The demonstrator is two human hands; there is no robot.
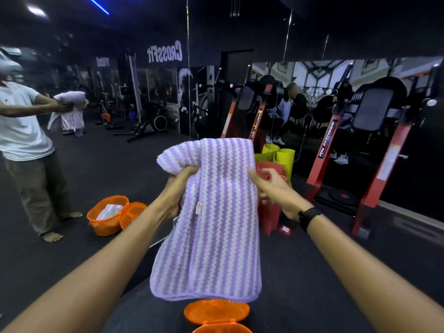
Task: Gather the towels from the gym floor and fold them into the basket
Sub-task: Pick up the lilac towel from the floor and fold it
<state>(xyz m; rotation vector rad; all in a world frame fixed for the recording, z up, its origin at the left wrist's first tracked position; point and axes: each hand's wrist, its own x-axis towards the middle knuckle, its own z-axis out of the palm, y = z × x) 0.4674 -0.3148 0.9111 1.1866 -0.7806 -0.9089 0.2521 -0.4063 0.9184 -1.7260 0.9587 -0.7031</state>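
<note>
Midway through a fold, the left hand grips and the right hand pinches the purple-and-white striped towel by its doubled top, letting it hang straight. Below, near, waits the orange basket, lid open.

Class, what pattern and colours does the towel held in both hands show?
Purple and white zigzag stripes on the towel, seen clearly in the head view.
</note>
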